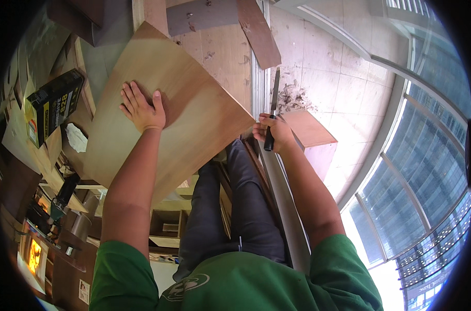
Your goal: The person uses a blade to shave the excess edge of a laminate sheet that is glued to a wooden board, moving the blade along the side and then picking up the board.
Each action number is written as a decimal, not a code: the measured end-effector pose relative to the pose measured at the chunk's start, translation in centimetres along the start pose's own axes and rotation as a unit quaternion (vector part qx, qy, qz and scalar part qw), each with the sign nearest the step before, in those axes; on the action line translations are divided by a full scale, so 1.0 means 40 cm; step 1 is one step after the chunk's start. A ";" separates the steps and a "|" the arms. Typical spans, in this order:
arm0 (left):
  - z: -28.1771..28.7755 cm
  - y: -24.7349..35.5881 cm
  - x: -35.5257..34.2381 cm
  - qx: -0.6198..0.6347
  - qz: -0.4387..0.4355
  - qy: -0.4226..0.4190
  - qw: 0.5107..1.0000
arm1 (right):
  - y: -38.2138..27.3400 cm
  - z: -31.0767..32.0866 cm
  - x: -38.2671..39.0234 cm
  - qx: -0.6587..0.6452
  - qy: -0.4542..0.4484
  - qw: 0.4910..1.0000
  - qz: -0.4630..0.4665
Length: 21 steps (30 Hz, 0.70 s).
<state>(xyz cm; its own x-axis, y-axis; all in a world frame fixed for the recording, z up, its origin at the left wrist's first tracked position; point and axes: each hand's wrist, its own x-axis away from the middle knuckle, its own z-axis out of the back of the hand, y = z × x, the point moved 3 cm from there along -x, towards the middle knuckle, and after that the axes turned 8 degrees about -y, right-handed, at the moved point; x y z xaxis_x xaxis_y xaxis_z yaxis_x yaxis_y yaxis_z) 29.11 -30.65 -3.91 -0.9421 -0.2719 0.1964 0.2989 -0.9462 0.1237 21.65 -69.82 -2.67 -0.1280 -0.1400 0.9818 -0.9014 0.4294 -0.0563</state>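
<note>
One large wooden board [194, 135] fills the middle of my view. The left hand [146, 111] lies flat on it, spread, gripping nothing. The right hand [280, 135] grasps a black-handled tool [269, 141] beside the board's right corner. I'd want the left bearing firmly, the tool's tip angled clear of both.

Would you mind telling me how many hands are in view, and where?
2. The left hand is spread on the wooden panel; the right hand grips a black-handled tool near the panel's right corner. No others show.
</note>
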 end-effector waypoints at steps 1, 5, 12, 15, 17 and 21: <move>0.000 0.001 0.000 -0.002 -0.001 0.002 1.000 | 0.000 -0.002 -0.003 -0.007 -0.011 1.000 0.002; -0.002 0.008 -0.002 0.000 -0.001 0.000 1.000 | 0.009 0.007 -0.031 -0.025 -0.043 0.999 0.013; 0.004 0.005 0.002 -0.002 0.001 -0.004 1.000 | 0.005 0.048 -0.057 -0.044 0.007 0.994 0.096; 0.002 0.005 0.003 -0.006 0.001 0.001 1.000 | -0.011 0.096 -0.037 0.076 0.058 0.987 0.130; 0.001 0.003 0.004 -0.009 0.002 0.001 1.000 | -0.012 0.128 -0.026 0.172 0.093 0.974 0.118; 0.002 0.018 -0.001 -0.006 0.008 -0.017 1.000 | -0.018 0.159 0.029 0.505 0.102 0.838 0.177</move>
<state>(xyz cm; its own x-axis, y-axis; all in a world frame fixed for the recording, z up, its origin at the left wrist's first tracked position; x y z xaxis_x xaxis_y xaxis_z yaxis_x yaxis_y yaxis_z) 29.38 -31.29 -3.76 -0.9314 -0.2811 0.2311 0.3118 -0.9439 0.1086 19.54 -75.97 -2.65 -0.4816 0.0362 0.8756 -0.7252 -0.5775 -0.3750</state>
